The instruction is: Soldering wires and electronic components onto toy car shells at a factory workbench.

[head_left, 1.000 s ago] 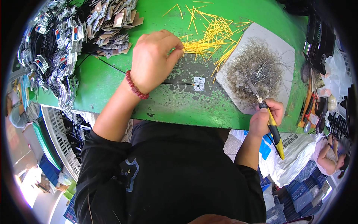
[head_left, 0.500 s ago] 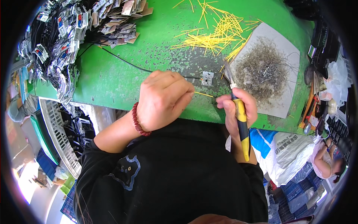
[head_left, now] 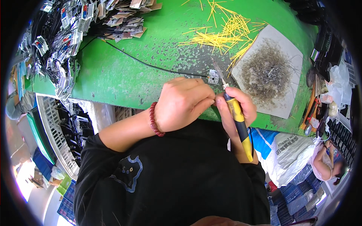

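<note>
My right hand (head_left: 237,110) is wrapped round a yellow-and-black soldering iron (head_left: 240,123), its metal tip pointing away from me over the table. The tip passes just right of a small white circuit board (head_left: 213,76). A black cable (head_left: 151,65) runs from that board to the far left. My left hand (head_left: 186,100), with a red bead bracelet (head_left: 153,119) at the wrist, is closed in a pinch. Its fingertips meet the right hand's thumb and fingers. The thin yellow wire pinched in the left hand is hidden between them now.
Several loose yellow wires (head_left: 226,37) lie at the far middle of the green table (head_left: 113,86). A grey pad (head_left: 281,103) with dark solder debris lies at the right. Piled cable assemblies (head_left: 68,45) fill the far left. Below the right edge is a white sack (head_left: 290,150).
My left hand has moved right until its fingertips meet the right hand, covering the yellow wire that stuck out before. The soldering iron has shifted slightly left, and the cable lies more in view.
</note>
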`<state>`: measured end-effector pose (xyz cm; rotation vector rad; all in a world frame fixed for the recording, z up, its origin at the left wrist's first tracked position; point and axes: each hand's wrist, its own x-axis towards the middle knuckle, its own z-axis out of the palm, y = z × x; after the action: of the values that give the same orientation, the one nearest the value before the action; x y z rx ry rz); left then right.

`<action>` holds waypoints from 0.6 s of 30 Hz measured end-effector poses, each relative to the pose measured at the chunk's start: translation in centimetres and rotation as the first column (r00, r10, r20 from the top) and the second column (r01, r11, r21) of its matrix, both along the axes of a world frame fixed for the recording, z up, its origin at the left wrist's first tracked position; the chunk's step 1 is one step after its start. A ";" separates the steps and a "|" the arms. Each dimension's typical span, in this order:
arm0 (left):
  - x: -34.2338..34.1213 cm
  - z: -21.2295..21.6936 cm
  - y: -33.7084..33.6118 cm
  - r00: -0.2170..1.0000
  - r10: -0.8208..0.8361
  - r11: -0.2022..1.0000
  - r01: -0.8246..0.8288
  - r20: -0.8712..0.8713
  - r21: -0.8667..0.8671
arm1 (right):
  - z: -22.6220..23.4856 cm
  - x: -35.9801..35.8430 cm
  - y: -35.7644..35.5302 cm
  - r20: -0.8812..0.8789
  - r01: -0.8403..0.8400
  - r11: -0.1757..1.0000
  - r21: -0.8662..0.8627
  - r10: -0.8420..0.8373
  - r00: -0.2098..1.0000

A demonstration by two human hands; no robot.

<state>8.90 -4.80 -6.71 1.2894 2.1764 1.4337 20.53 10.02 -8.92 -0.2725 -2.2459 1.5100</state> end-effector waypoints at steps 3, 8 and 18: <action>-0.2 -0.6 0.2 0.999 0.031 0.999 -0.032 -0.014 -0.018 | -0.2 0.2 0.3 -0.017 0.091 0.967 -0.239 -0.098 0.995; -1.2 -1.8 0.9 0.934 0.139 0.982 -0.172 -0.329 -0.073 | -0.5 0.8 3.3 -0.182 0.147 0.984 0.098 -0.127 0.975; -1.6 -3.3 1.6 0.921 0.123 0.982 -0.168 -0.369 -0.092 | -2.1 2.2 2.7 -0.216 0.136 0.972 -0.191 -0.177 0.960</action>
<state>7.27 -3.24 -10.01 1.4714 2.6021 1.1587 22.72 12.75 -11.01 -0.3016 -1.8696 1.5669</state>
